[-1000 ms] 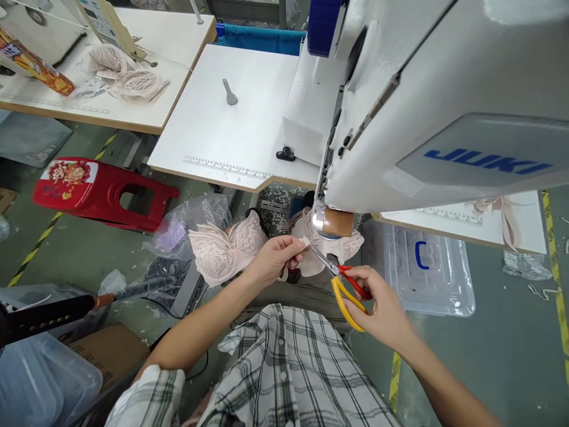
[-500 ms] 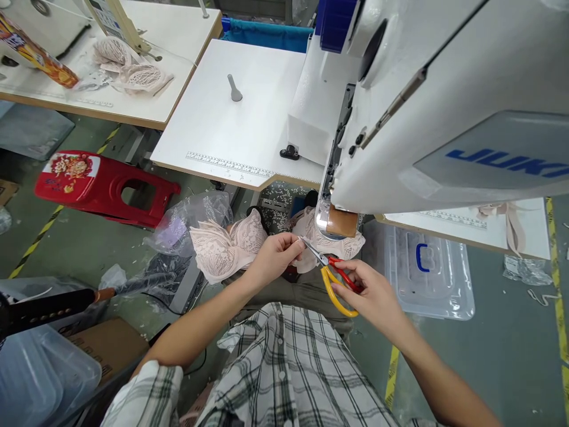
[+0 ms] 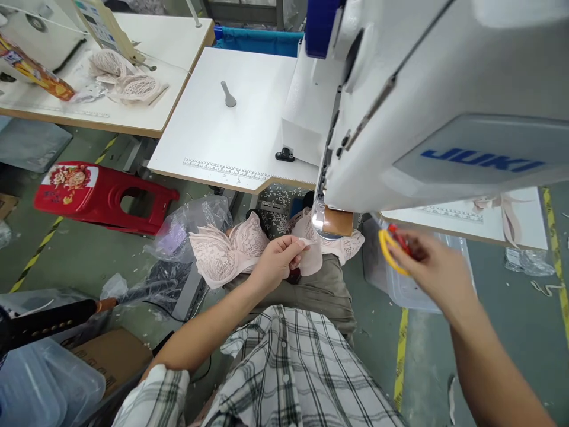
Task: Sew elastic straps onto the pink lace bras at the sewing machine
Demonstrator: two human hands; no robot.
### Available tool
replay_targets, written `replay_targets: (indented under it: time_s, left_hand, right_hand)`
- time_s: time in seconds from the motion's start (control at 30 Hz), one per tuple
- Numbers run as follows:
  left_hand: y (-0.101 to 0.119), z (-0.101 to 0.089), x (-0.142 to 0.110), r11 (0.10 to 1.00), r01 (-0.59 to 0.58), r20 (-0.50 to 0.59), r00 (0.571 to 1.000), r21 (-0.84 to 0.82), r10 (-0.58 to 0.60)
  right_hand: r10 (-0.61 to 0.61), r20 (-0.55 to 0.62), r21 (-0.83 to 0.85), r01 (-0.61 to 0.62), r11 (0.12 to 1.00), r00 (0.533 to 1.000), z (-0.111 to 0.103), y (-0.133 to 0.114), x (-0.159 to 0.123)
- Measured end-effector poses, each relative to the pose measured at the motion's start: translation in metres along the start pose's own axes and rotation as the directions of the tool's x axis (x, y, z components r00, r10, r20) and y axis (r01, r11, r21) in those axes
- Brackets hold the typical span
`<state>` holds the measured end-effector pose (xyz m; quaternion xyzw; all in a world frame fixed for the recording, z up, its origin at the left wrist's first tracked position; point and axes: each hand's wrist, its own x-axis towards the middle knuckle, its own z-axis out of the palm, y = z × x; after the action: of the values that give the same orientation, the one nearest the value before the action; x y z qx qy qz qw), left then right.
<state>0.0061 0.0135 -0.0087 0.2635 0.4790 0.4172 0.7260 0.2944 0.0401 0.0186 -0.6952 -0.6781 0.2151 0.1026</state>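
Note:
My left hand [image 3: 278, 261] pinches the edge of a pale pink lace bra [image 3: 231, 249] that lies over my lap below the white sewing machine [image 3: 427, 101]. A second part of the lace [image 3: 344, 246] sits under the machine's needle head. My right hand [image 3: 429, 267] is off to the right, blurred by motion, closed on the red and yellow scissors [image 3: 393, 249]. It is over a clear plastic box [image 3: 400, 290] on the floor.
A white sewing table [image 3: 231, 130] stretches out behind the machine, with a ruler strip along its front edge. A red plastic stool [image 3: 104, 193] lies on the floor at left, by plastic bags [image 3: 186, 222]. More lace pieces [image 3: 124, 80] lie on the far left table.
My right hand has pulled the scissors away from the lace, up and to the right. My left hand keeps its pinch on the fabric.

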Motion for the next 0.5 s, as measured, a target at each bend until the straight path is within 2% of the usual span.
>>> replay_targets:
  time_s: [0.07, 0.13, 0.17, 0.2, 0.23, 0.3, 0.33, 0.37, 0.4, 0.43, 0.47, 0.5]
  left_hand:
    - [0.002, 0.002, 0.000, 1.000, 0.016, 0.027, 1.000, 0.003, -0.016]
    - [0.004, 0.002, -0.001, 0.997, 0.051, 0.069, 0.996, 0.052, -0.055]
    - [0.006, 0.002, 0.000, 0.992, 0.085, 0.105, 0.990, 0.088, -0.094]
    - [0.009, 0.003, 0.000, 0.983, 0.129, 0.151, 0.977, 0.128, -0.148]
    - [0.011, 0.004, 0.000, 0.968, 0.178, 0.207, 0.955, 0.176, -0.213]
    - [0.017, 0.006, 0.001, 0.915, 0.248, 0.312, 0.884, 0.319, -0.349]
    - [0.020, 0.006, 0.001, 0.876, 0.242, 0.337, 0.854, 0.417, -0.397]
    - [0.022, 0.006, 0.001, 0.831, 0.190, 0.332, 0.853, 0.523, -0.404]
    - [0.023, 0.006, 0.001, 0.777, 0.093, 0.299, 0.889, 0.623, -0.347]
    - [0.022, 0.004, 0.000, 0.710, -0.025, 0.248, 0.945, 0.703, -0.212]
    - [0.018, 0.001, -0.001, 0.634, -0.138, 0.190, 0.982, 0.761, -0.015]
    - [0.011, -0.002, -0.003, 0.567, -0.226, 0.138, 0.971, 0.792, 0.195]
  right_hand:
    - [-0.116, -0.141, -0.200, 0.086, 0.976, 0.983, -0.012, 0.001, 0.020]
    - [-0.259, -0.283, -0.275, 0.180, 0.944, 0.923, -0.012, -0.007, 0.024]
    - [-0.340, -0.312, -0.267, 0.261, 0.928, 0.887, -0.006, -0.015, 0.021]
    - [-0.420, -0.304, -0.237, 0.359, 0.903, 0.855, 0.002, -0.024, 0.014]
    - [-0.523, -0.224, -0.187, 0.490, 0.851, 0.823, 0.013, -0.033, 0.006]
    - [-0.725, -0.036, -0.086, 0.721, 0.688, 0.688, 0.037, -0.049, -0.009]
    - [-0.778, 0.027, -0.033, 0.778, 0.627, 0.628, 0.048, -0.054, -0.014]
    - [-0.792, 0.059, 0.006, 0.793, 0.609, 0.607, 0.056, -0.056, -0.016]
    - [-0.768, 0.066, 0.035, 0.767, 0.640, 0.638, 0.060, -0.056, -0.015]
    - [-0.707, 0.052, 0.065, 0.704, 0.708, 0.706, 0.062, -0.053, -0.013]
    - [-0.603, 0.020, 0.107, 0.598, 0.795, 0.798, 0.062, -0.048, -0.009]
    - [-0.462, -0.018, 0.177, 0.457, 0.871, 0.887, 0.059, -0.043, -0.005]
